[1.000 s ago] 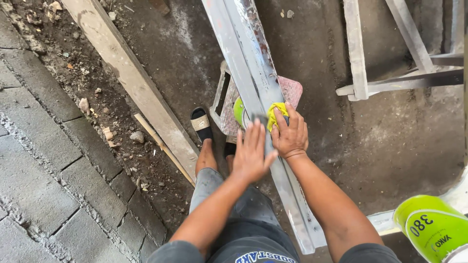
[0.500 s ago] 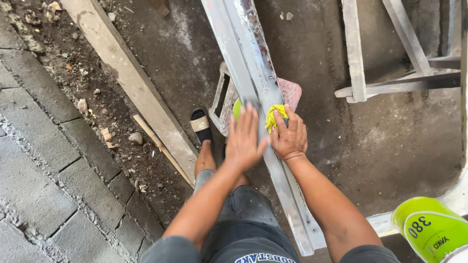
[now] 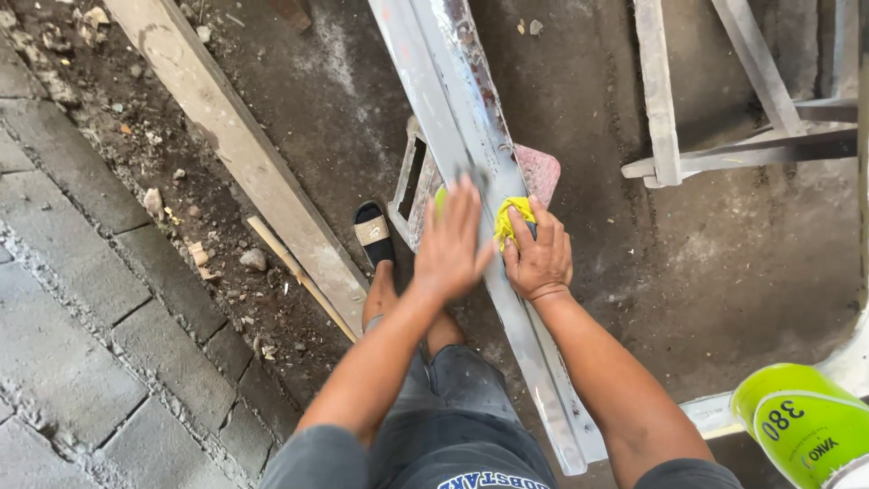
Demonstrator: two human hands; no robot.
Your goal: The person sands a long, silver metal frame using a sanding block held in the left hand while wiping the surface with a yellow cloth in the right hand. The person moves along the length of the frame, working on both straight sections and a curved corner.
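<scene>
Since the earlier frame the left hand (image 3: 453,243) has slid a little up the metal bar (image 3: 471,181) and now lies flat on it, fingers stretched wide and holding nothing, which suggests it is steadying the piece while the other hand wipes. That bar is the largest thing here: a long, pale, paint-flecked aluminium section lying on the dark concrete floor (image 3: 724,272), its long axis running from the top of the view down toward the person's knees, tilted slightly right at the near end. Beside it, to the left, lies a wooden plank (image 3: 244,154), roughly parallel. The right hand (image 3: 540,258) presses on the bar's right edge, fingers curled around a yellow cloth (image 3: 507,217) bunched against the metal.
</scene>
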